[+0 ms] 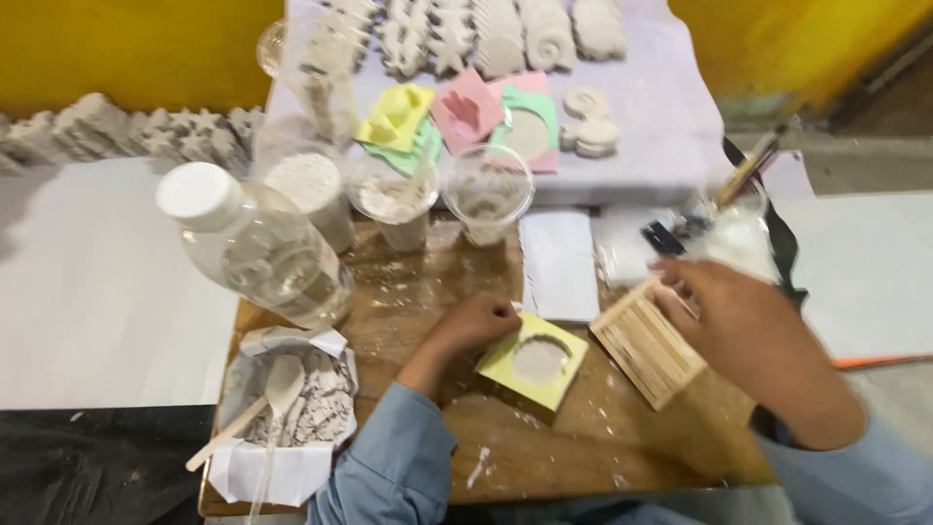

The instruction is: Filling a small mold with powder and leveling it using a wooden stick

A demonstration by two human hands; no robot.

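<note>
While we are looking down at the wooden tabletop (603, 437), we are seeing the left hand (473, 326) resting curled at the upper left corner of a yellow-green square mould (533, 361), its fingertips touching the edge rather than closing around it. The mould is lying flat near the middle of the tabletop, and its round hollow is holding pale grey paste. Just right of the mould, the right hand (753, 335) is lying over a bundle of flat wooden sticks (645, 342), fingers bent loosely on top; the blur is keeping us from telling whether it is actually gripping them. Left of the mould, a clear plastic bottle (258, 248) with a white cap is lying tilted, and below it a wooden spoon (255, 408) is sitting in a paper-lined bowl of grey mix (313, 408). Behind the mould, three clear cups (486, 194) dusted with white powder are standing in a row. Farther behind, coloured moulds (466, 112) in yellow, pink and green are lying beside white plaster castings (505, 34) shaped like stars and shells.
</note>
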